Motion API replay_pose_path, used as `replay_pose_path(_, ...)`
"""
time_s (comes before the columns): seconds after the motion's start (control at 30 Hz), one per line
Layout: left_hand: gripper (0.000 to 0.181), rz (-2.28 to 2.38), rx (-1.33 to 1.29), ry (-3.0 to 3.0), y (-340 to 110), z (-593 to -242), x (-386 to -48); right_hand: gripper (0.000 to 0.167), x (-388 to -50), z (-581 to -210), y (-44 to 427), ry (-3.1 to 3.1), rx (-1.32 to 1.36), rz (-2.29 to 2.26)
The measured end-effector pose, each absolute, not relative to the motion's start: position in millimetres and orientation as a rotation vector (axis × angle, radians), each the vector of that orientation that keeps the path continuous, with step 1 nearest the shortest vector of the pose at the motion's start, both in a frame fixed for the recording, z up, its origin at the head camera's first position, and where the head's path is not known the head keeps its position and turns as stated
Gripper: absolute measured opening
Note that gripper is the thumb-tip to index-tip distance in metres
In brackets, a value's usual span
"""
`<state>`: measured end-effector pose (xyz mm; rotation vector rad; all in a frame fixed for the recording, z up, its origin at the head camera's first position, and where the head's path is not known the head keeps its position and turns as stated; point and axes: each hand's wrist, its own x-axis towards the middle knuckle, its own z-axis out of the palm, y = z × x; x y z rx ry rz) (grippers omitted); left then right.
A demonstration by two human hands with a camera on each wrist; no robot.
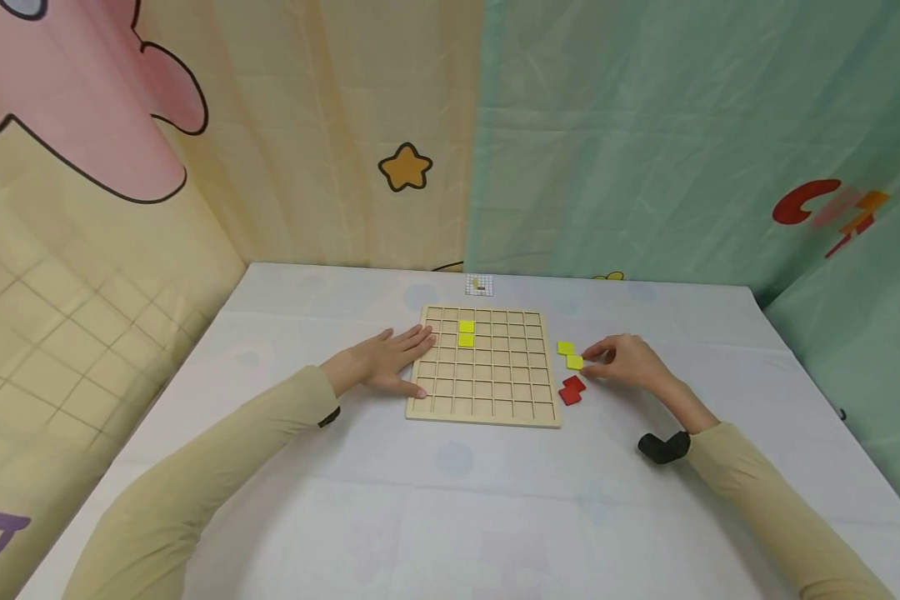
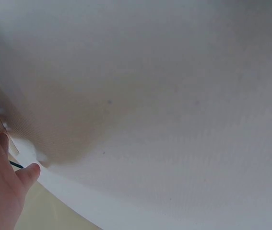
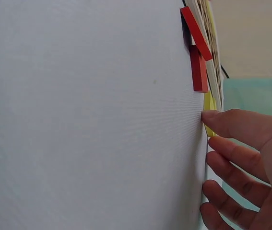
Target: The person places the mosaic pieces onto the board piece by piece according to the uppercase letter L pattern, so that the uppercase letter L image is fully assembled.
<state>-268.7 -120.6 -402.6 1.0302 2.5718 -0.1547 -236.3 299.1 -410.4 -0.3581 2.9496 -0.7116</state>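
A light wooden grid board (image 1: pixel 487 423) lies on the table. Two yellow square tiles (image 1: pixel 466 333) sit in neighbouring cells of its upper left part. My left hand (image 1: pixel 386 360) rests with spread fingers on the board's left edge; the left wrist view shows only part of this hand (image 2: pixel 4 187). Right of the board, my right hand (image 1: pixel 630 362) pinches a yellow square tile (image 1: pixel 574 362) with thumb and index finger, the tile still low at the tabletop. Another yellow tile (image 1: pixel 565 347) adjoins it. Two red square tiles (image 3: pixel 199 69) lie close by, one overlapping the other.
A small printed grid card (image 1: pixel 479 285) with coloured cells lies behind the board, near the back edge of the white-covered table (image 1: pixel 450 508). Patterned curtains (image 1: pixel 622 150) hang behind and at the sides. Black wrist mounts (image 1: pixel 663 447) stick out below the sleeves.
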Motion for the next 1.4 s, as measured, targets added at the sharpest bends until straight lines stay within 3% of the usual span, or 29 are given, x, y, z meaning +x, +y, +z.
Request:
replay_pose_path(0.53, 0.1, -0.137, 1.039, 2.569, -121, -402, -267, 0.029, -235, -411, 302, 3.006, -0.534, -0.658)
replay_pose_path(0.87, 0.099, -0.131, 1.035, 2.564, -121, -400, -267, 0.03, -233, -404, 300, 3.056, -0.48, -0.65)
replay_pose_path(1.4, 0.099, -0.125, 1.042, 2.56, -121, -401, -268, 0.029, -242, -392, 242, 3.095, -0.604, -0.833)
